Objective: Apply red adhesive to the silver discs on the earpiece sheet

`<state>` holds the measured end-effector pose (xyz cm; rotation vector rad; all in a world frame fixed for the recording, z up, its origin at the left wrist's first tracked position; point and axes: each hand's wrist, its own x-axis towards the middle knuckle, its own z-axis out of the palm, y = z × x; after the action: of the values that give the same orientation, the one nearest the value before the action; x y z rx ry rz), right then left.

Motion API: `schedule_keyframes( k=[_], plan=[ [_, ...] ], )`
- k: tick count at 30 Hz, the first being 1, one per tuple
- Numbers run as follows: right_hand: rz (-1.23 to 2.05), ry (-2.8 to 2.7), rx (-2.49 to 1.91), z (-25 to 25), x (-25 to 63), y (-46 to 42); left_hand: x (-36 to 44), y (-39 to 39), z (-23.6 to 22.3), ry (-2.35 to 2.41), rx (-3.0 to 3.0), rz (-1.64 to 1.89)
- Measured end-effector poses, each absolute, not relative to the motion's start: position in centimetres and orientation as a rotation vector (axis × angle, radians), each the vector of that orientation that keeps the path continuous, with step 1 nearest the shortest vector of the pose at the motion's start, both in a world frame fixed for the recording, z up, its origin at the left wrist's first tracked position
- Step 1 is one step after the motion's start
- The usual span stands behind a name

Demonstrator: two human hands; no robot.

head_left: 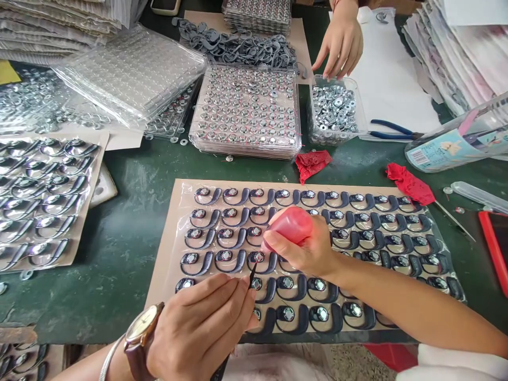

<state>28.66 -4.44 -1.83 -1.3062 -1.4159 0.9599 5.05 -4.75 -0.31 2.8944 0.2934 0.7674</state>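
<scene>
My left hand (202, 323), with a watch on the wrist, is closed around black tweezers (253, 272). Their tip is at a shiny round metal stud (259, 257) on one of the dark curved hook pieces. Wrapped in my right hand (313, 251) is a soft pink squeeze bottle (292, 225); its nozzle is hidden by the hand. Both hands are over a card sheet (164, 275) with clear plastic, which carries rows of dark curved hook pieces (235, 259), each with a round metal stud. My hands cover some pieces.
Across the table, another person's hand (341, 45) reaches to a clear box (361, 124) of metal washers. Stacked stud trays (246, 114), a heap of grey hooks (238, 47), blue-handled pliers (391, 129), red cloth scraps (313, 164) and a clear bottle (456, 143) surround the sheet.
</scene>
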Motion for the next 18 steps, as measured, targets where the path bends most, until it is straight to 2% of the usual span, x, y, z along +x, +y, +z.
schedule_keyframes(
  k=[18],
  plan=[
    [0.983,-1.415,-1.285,-1.3,29.2,-4.6,6.1,-3.2,1.3,0.381,2.659,0.739]
  ],
)
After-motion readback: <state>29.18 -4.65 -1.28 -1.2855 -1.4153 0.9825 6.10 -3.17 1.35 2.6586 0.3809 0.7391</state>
